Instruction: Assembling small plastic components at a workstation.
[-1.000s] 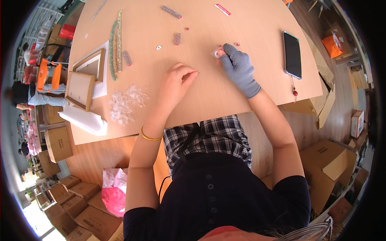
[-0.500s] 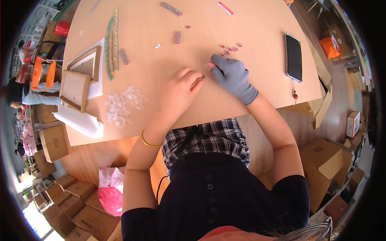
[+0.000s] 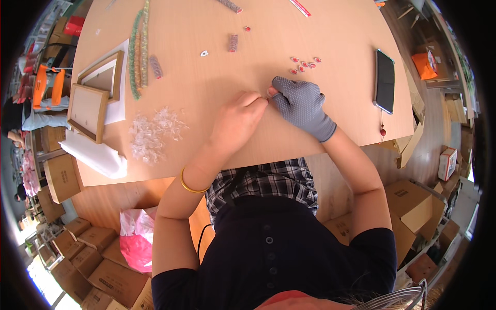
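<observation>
Over the near part of the table, my bare left hand is closed in a pinch, its fingertips almost meeting my right hand. A small dark reddish bit shows at those fingertips, too tiny to name. My right hand wears a grey dotted glove with bare thumb tip showing; its fingers are curled, and what lies inside them is hidden. Just beyond it sit several small red round pieces with pale rims. Another red piece lies farther off, near a short ridged stack and a small white piece.
On the left are a heap of clear plastic scraps, long green and yellowish strips, wooden frames and a white roll. A phone with a beaded strap lies at right. Cardboard boxes stand on the floor.
My left hand has come closer to my right, and their fingertips now nearly touch. The view has shifted slightly, so the tabletop things sit a little differently in the picture.
</observation>
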A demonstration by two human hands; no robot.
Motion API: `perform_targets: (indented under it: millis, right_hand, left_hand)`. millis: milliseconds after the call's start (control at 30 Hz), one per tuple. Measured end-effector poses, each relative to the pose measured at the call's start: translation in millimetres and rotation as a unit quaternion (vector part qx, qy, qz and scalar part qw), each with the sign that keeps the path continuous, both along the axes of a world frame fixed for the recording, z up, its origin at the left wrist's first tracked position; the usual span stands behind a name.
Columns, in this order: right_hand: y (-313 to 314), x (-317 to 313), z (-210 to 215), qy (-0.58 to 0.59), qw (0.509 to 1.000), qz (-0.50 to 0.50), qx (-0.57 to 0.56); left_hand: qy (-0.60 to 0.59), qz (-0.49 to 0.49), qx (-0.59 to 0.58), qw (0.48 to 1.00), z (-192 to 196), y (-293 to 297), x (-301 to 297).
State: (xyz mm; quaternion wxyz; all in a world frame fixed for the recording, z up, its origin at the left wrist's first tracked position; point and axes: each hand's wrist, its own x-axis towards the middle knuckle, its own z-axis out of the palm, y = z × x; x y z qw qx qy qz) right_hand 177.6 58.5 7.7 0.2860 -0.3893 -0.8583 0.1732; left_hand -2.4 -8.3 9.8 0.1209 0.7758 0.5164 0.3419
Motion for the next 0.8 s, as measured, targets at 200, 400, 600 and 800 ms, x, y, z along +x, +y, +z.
perform_targets:
  millis: [200, 400, 600, 800]
  right_hand:
    - [0.4, 0.7, 1.2, -0.007, 1.0, 0.003, 0.0]
    - [-0.9, 0.6, 3.2, -0.012, 1.0, 0.002, -0.015]
    - [-0.2, 0.9, 0.8, -0.016, 1.0, 0.004, -0.014]
    - [-0.2, 0.0, 4.9, -0.018, 1.0, 0.01, -0.008]
  left_hand:
    - [0.043, -0.006, 0.001, 0.999, -2.1, -0.1, 0.2]
    - [0.042, -0.004, -0.005, 0.999, -3.7, 0.0, 1.8]
    - [0.028, -0.015, 0.032, 0.999, -4.2, 2.4, 2.9]
    - [0.031, -0.021, 0.04, 0.999, -4.3, 3.0, 2.8]
